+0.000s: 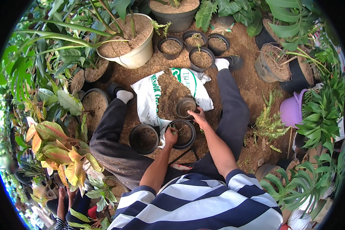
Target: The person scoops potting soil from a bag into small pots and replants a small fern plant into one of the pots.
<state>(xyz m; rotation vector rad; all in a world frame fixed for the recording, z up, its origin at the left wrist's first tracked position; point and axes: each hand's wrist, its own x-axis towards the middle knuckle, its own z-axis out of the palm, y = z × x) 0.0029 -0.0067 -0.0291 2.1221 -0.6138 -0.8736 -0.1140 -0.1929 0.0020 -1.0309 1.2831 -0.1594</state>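
Between my legs lies a torn white plastic sack [145, 100] with green print, heaped with brown, fibrous potting mix [168, 86]. My right hand [197, 117] grips the rim of a small dark pot [182, 111], tilted over the mix. Closed at the left side of a round black pot [188, 142], my left hand [171, 135] has a small green plant [175, 131] at its fingers. Brown matter shows inside that black pot; the hand partly hides its left rim. Beside it on the left stands another black pot [143, 138] with holes in its bottom.
Several small filled black pots [201, 59] stand ahead by my right foot. A big cream pot [136, 55] with a large plant is at the far left. On the right are a purple bucket [291, 109] and a fern [270, 122]. Another person's arms [61, 203] show at lower left.
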